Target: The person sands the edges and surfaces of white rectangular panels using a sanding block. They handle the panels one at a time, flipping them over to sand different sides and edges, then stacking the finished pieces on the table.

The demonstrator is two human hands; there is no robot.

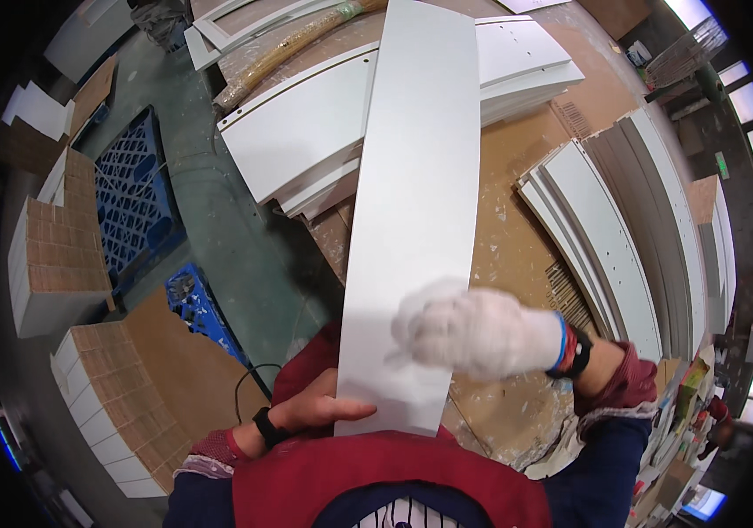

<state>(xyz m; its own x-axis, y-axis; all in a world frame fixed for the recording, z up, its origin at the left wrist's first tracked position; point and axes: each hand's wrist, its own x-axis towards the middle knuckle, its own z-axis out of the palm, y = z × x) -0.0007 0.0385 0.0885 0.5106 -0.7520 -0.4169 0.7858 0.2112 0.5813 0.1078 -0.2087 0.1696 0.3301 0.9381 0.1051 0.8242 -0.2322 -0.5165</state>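
A long white panel (416, 176) runs from my chest away over the workbench. My left hand (319, 409), bare with a black wristband, grips the panel's near left corner, thumb on top. My right hand (469, 333) wears a white glove and lies on the panel's face near its right edge; it is blurred, so I cannot tell whether it holds a cloth or anything else.
A brown workbench (517, 220) carries a stack of white panels (306, 132) under the long one and a fanned stack (605, 238) at right. Blue plastic pallets (135, 189) lie on the floor at left, beside stacks of boards (60, 264) with brown edges.
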